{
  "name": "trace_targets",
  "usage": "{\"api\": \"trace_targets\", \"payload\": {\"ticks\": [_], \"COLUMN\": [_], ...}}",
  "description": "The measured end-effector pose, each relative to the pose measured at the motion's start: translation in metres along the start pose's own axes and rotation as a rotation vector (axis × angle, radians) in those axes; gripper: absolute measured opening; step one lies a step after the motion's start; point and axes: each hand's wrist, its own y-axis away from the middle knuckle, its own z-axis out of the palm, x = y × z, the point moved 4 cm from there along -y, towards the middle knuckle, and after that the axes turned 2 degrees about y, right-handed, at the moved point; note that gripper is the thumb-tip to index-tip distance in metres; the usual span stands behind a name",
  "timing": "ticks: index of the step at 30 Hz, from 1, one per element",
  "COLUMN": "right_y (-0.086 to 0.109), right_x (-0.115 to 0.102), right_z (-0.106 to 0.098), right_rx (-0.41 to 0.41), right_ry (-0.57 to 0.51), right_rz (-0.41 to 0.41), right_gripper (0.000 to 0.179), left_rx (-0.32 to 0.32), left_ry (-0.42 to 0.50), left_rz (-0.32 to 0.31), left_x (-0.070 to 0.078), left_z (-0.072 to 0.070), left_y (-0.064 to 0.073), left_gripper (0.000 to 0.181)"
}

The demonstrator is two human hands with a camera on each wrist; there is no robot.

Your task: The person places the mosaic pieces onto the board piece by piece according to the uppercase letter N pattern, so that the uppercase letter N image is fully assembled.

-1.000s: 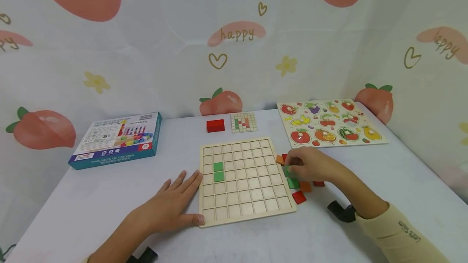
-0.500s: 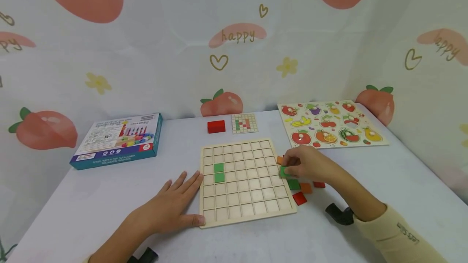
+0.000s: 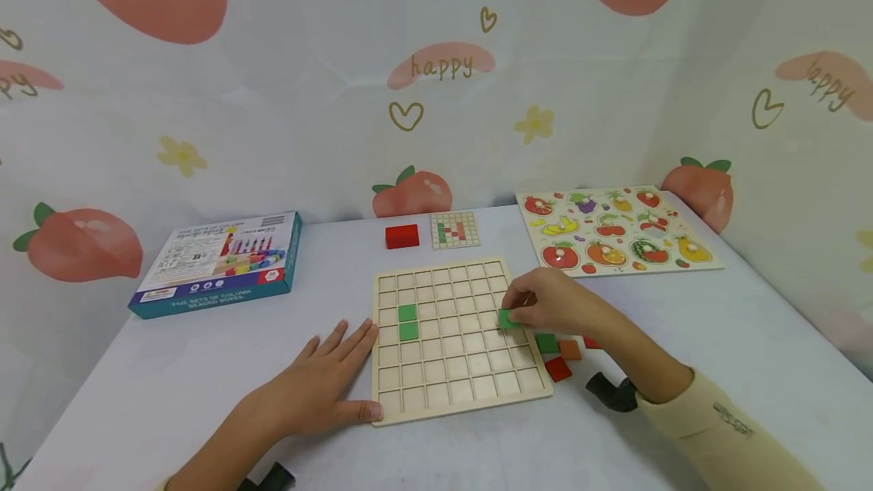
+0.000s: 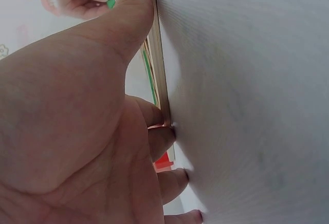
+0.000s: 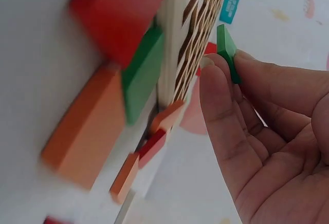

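Observation:
A wooden grid board lies on the white table, with two green square tiles seated one below the other in its left part. My left hand rests flat at the board's left edge, fingers straight, thumb on the near left corner. Between thumb and fingertips my right hand pinches a green tile, held over the right side of the grid. To the right of the board lie loose tiles: a green one, an orange one and a red one. The right wrist view shows further orange and red tiles.
Behind the board are a red block and a small pattern card with coloured squares. A fruit puzzle board lies at the back right. At the back left lies a boxed bead set.
My right hand has lifted the green tile from the loose pile and carried it left, over the grid's right columns. The left hand has stayed in place.

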Motion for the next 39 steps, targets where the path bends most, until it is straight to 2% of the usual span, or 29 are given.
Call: {"api": "trace_targets", "payload": {"ticks": [4, 15, 31, 39], "right_y": [-0.006, -0.021, -0.046, -0.058], "right_x": [-0.008, -0.037, -0.076, -0.09], "right_z": [0.006, 0.02, 0.051, 0.068], "right_rx": [-0.015, -0.044, -0.108, -0.107], "right_ry": [-0.017, -0.024, -0.012, 0.021], "right_rz": [-0.014, -0.148, -0.147, -0.202], "right_gripper": [0.006, 0.011, 0.014, 0.019], "left_rx": [0.0, -0.002, 0.007, 0.001], "left_ry": [-0.003, -0.007, -0.006, 0.003], "left_rz": [0.0, -0.001, 0.003, 0.01], "left_x": [0.0, -0.001, -0.001, -0.001], "left_z": [0.001, 0.002, 0.002, 0.001], "left_y": [0.0, 0.0, 0.0, 0.0], "left_gripper": [0.112, 0.112, 0.111, 0.111]}}
